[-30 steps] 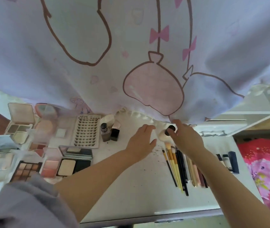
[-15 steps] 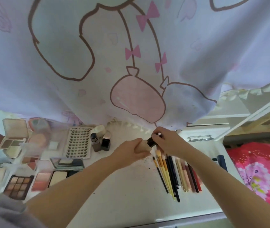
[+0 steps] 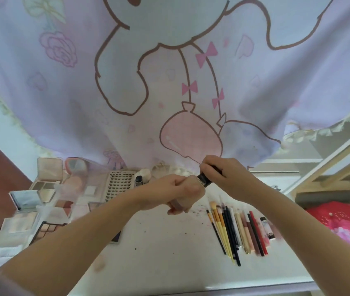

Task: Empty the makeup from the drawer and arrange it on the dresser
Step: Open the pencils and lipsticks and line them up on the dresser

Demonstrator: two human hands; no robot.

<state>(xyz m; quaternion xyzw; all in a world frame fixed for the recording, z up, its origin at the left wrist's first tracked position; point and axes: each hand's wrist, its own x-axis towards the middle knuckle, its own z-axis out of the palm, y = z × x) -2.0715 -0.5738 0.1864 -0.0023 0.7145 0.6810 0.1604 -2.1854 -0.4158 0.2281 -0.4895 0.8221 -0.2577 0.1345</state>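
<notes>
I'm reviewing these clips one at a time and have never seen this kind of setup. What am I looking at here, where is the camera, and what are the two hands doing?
There is no machine here: a person wears one wide-angle camera on the head, looking forward and down, so the two bare arms reach in from the bottom of the picture. The left hand grips a pale beige bottle, apparently a foundation bottle, above the white dresser top. The right hand pinches its black cap; whether it is being opened or closed cannot be told. On the dresser, a row of makeup brushes and pencils lies to the right. To the left sit open eyeshadow and powder palettes and a tray of false lashes. Behind hangs a pale cartoon-print curtain.
</notes>
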